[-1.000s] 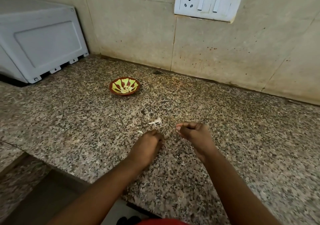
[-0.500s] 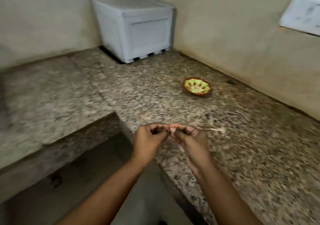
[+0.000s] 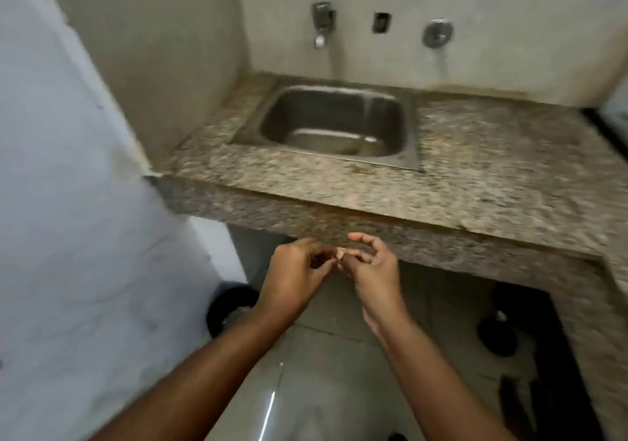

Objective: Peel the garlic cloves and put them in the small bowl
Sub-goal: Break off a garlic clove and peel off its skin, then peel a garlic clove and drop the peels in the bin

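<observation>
Left hand (image 3: 295, 272) and right hand (image 3: 370, 270) meet near the table (image 3: 475, 182) edge, over the floor, fingers of both pinching a small pale garlic clove (image 3: 339, 254) between them (blurred, peel state unclear). Far centre: steel sink (image 3: 334, 124), tap (image 3: 321, 22) on the wall above.

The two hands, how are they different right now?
The left hand has all its fingers curled in toward the small pale garlic clove, while the right hand lifts its forefinger and leaves a gap under it. The left hand shows its back to the camera; the right hand shows more of its thumb side. Both meet at the clove, in front of the granite counter edge, below the steel sink.
</observation>
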